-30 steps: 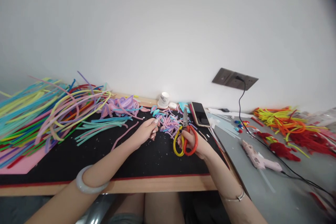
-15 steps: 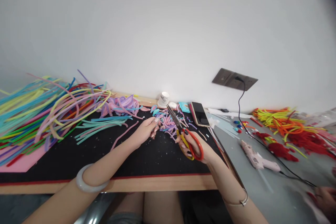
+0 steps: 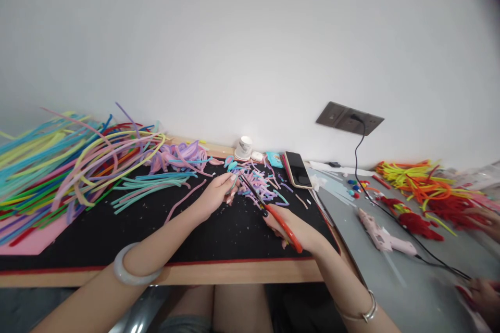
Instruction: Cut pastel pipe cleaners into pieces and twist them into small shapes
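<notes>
In the head view, my right hand [image 3: 287, 226] is wrapped round the scissors [image 3: 253, 191], which have orange-red and yellow handles. Their blades point up and left, with the tips close to the fingers of my left hand [image 3: 219, 195]. Those fingers pinch a pipe cleaner [image 3: 234, 182], of which only a small pale-teal bit shows. Just behind the blades lies a heap of short pink, purple and blue pipe cleaner pieces [image 3: 258, 179] on the black mat [image 3: 219, 239]. Left of my left hand is a bunch of longer teal and pink pipe cleaners [image 3: 152, 184].
Many long coloured pipe cleaners [image 3: 78, 171] cover the left side. A small cup [image 3: 245, 144] and a phone [image 3: 297, 170] stand at the back. On the grey table are a pink glue gun [image 3: 385, 237], its cord, and another person's hands [image 3: 484, 291].
My right hand has turned the scissors, bringing the blades left and down to my left fingers. The blades look more closed. Another person's hand has appeared at the far-right red pipe cleaners.
</notes>
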The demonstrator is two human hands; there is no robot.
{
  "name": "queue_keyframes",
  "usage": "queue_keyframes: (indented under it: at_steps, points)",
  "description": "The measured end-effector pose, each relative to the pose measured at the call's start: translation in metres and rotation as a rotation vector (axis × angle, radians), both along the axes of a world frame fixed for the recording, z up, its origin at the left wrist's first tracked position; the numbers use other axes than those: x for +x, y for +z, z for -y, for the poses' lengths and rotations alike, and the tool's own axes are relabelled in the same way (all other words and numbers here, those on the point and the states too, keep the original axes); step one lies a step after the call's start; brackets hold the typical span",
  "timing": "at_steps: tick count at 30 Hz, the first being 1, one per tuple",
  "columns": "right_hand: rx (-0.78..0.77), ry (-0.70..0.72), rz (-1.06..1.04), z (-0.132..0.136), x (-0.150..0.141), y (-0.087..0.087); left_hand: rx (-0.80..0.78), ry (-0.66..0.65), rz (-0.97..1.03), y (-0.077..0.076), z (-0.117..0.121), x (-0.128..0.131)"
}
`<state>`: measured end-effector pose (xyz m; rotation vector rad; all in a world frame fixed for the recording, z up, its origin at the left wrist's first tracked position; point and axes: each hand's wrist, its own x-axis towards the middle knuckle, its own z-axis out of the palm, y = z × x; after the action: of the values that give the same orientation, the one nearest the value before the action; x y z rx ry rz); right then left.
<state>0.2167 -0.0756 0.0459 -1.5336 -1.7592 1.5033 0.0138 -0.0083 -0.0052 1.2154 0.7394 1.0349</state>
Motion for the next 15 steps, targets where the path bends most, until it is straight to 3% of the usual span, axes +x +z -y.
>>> queue_keyframes:
  at_steps: [6, 15]
  points:
    - [0.008, -0.028, -0.05, -0.002, -0.014, 0.0, 0.021, -0.082, -0.056, -0.003, 0.001, 0.003]
    - [0.002, -0.066, -0.049, -0.009, -0.024, -0.014, 0.008, -0.081, -0.065, -0.005, 0.001, 0.004]
